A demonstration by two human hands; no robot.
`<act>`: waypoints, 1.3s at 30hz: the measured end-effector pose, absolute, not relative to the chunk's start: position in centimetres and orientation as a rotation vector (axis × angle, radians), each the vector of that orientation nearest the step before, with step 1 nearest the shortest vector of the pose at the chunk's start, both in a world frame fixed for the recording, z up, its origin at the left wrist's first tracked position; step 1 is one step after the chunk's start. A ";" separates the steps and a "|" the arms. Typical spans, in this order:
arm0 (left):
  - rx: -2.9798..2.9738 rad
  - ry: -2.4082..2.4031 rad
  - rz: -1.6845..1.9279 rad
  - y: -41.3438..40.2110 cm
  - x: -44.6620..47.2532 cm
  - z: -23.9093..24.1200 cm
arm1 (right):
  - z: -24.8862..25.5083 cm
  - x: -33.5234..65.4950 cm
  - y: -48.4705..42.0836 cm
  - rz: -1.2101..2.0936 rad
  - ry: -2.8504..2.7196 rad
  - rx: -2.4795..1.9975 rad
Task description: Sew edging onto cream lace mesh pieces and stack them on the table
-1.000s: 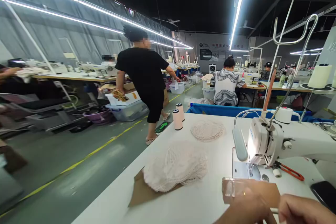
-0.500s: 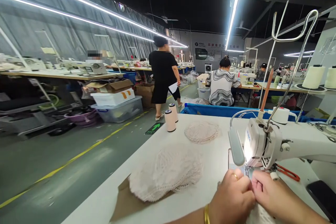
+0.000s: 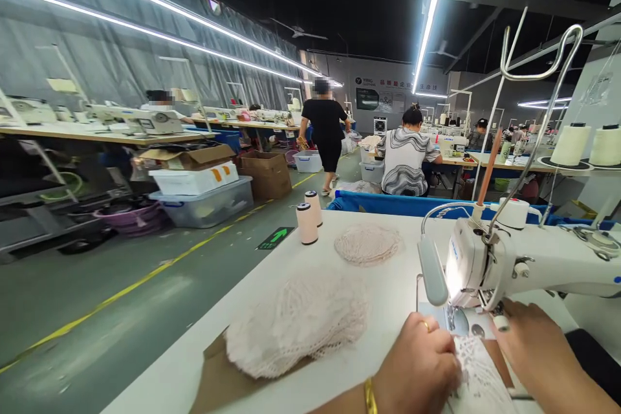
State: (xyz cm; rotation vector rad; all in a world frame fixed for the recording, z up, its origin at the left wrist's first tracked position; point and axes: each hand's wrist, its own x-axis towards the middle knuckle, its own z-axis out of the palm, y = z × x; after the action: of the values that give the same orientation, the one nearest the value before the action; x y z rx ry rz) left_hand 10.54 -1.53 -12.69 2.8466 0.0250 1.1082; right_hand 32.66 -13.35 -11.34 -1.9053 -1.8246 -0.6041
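A white sewing machine (image 3: 473, 265) stands at the right, its lamp shining by the needle. My left hand (image 3: 422, 359) is closed on the edge of a whitish lace piece (image 3: 478, 369), just in front of the presser foot. To the right of the needle, my right hand (image 3: 538, 343) reaches beside the machine head, apart from the lace. The machine hides its fingertips, so their grip does not show. A stack of lace pieces (image 3: 295, 323) rests on brown card (image 3: 208, 372) to the left, with a smaller round lace stack (image 3: 369, 244) farther back.
Two pale pink thread cones (image 3: 307, 224) stand at the table's (image 3: 169, 369) left edge. A bent metal thread guide (image 3: 543, 71) rises above the machine. Blue cloth (image 3: 359, 202) hangs along the far edge. Beyond, one person (image 3: 324, 123) walks the aisle and another (image 3: 405, 155) sits sewing.
My right hand has left my left hand and moved right, beside the machine head. The orange-handled tool seen there before no longer shows. The walking person has moved farther away.
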 end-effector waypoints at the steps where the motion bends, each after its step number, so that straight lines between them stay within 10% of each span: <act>1: 2.821 0.051 1.087 -1.9 10.3 -12.2 | -10.5 32.6 -13.7 -0.659 -1.826 -1.922; 10: 2.852 0.079 0.862 -2.2 9.0 -9.5 | -8.3 28.2 -14.8 -0.082 -2.046 -1.578; 39: 2.952 0.248 0.854 -2.2 9.7 -9.7 | -9.1 29.3 -13.3 -0.085 -2.088 -1.695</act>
State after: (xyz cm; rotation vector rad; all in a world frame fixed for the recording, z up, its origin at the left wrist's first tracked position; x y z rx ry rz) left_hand 9.69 -2.15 -9.70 2.9517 0.2478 0.8544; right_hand 29.31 -13.27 -9.14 -1.6947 -2.0880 -0.0850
